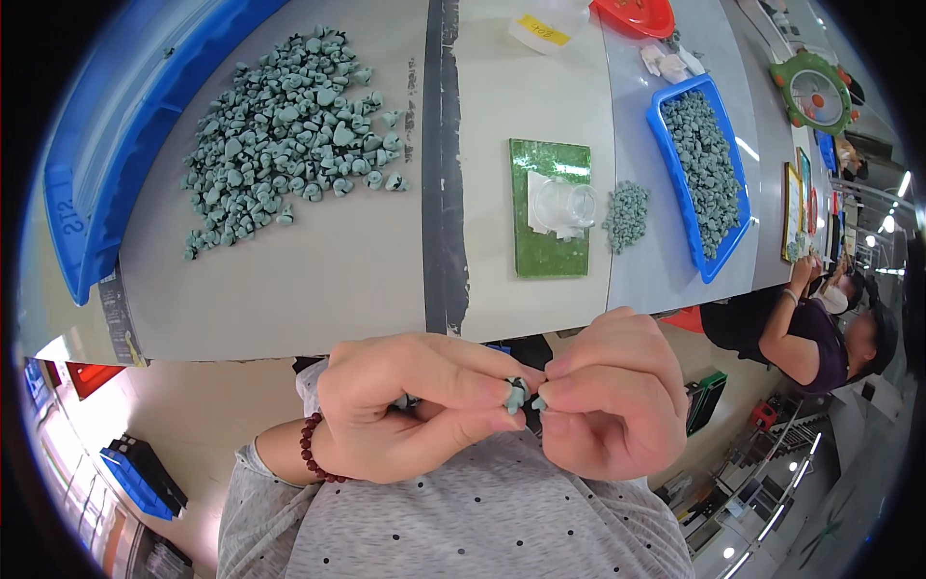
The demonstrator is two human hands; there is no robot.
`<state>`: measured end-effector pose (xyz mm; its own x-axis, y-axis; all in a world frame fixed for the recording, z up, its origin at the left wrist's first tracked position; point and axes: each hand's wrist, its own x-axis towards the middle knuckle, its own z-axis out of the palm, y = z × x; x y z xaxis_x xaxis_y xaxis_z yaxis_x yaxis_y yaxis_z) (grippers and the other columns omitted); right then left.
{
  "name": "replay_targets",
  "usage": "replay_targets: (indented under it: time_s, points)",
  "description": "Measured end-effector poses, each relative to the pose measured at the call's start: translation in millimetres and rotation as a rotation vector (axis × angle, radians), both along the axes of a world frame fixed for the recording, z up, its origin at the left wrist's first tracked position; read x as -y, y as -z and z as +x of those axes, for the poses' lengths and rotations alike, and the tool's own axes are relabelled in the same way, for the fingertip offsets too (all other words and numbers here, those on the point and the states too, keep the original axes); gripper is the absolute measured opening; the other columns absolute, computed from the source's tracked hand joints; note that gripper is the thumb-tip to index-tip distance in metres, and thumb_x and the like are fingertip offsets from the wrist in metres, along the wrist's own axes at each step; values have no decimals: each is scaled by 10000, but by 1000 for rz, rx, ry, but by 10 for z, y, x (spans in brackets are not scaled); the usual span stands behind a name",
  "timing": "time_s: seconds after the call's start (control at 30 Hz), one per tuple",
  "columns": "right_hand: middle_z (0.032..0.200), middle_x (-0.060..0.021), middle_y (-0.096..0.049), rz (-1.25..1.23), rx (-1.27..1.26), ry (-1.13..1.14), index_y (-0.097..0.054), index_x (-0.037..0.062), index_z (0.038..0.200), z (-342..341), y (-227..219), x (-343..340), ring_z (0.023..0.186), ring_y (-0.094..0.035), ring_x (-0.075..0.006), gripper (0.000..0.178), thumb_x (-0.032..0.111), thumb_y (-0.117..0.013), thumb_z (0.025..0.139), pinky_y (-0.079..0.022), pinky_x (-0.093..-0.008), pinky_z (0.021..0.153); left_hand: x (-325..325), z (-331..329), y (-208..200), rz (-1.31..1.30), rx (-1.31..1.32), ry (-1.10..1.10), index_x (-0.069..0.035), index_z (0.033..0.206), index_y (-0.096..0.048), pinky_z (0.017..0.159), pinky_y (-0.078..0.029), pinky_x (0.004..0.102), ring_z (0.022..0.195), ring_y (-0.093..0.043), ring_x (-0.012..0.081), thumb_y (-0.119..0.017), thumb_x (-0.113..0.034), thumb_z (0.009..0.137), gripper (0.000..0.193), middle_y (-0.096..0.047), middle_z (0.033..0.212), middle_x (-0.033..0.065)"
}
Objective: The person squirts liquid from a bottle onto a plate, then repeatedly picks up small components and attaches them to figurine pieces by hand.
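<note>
Pinching 1 small grey-green part (516, 394), left hand (405, 410) fingers close on it; right hand (608, 391) fingers grip another part (540, 400), touching, below the bench (318, 280).

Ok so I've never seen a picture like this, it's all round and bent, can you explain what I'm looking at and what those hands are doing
This comes from a wide fisheye camera worn on a person's head, looking down, which is why straight edges curve. No machine here: just two bare hands. The left hand, with a dark red bead bracelet at its wrist, and the right hand meet close to the body, pinching a small grey-green piece between their fingertips.

Beyond them is a pale worktable. On it lie a big loose pile of the same grey-green pieces, a blue bin at the left, a green mat with a clear jar, a smaller heap, and a blue tray full of pieces. Another person works at the right.
</note>
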<state>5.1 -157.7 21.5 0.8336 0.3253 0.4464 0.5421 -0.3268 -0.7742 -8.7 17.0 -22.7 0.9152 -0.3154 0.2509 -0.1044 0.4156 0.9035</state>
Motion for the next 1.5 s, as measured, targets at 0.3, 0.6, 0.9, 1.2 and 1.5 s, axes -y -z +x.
replay_targets:
  time_s: [0.3, 0.6, 0.9, 1.2, 1.5]
  points:
    - [782, -70, -596, -31, 62, 37, -616, 9, 847, -46, 32, -20, 633, -550, -168, 319, -80, -688, 549, -394, -250, 510, -22, 3, 35, -18, 71, 13, 2, 913, -479, 565, -524, 249, 678, -639, 172, -656, 47, 762, 237, -600, 925, 286]
    - [778, -71, -611, -91, 272, 62, -657, -1, 793, -41, 89, -37, 602, -537, -151, 197, 30, -696, 602, -346, -247, 478, -24, -7, 15, -2, 35, -4, -11, 882, -461, 562, -542, 252, 678, -646, 183, -686, 33, 740, 270, -600, 897, 257]
    - [771, -38, -605, -96, 297, -35, -674, 15, 771, 2, 63, 16, 598, -515, -128, 262, 87, -713, 522, -298, -251, 474, 18, 4, -17, -46, 6, 44, 24, 838, -505, 509, -541, 252, 606, -649, 206, -701, 36, 722, 228, -609, 816, 227]
    - [785, -38, -601, -13, 320, -104, -670, 11, 763, 39, 98, 40, 621, -519, -136, 228, 69, -712, 546, -299, -253, 478, 27, -17, -34, -66, -61, -4, 30, 764, -565, 481, -515, 237, 573, -632, 174, -745, 5, 688, 197, -623, 776, 202]
    - [780, -49, -604, 37, 400, -92, -671, 10, 751, 56, 139, 20, 599, -504, -134, 202, 50, -697, 555, -289, -253, 463, 56, -12, -60, -20, -15, -40, -25, 741, -599, 441, -424, 185, 557, -591, 108, -790, -40, 641, 216, -652, 762, 131]
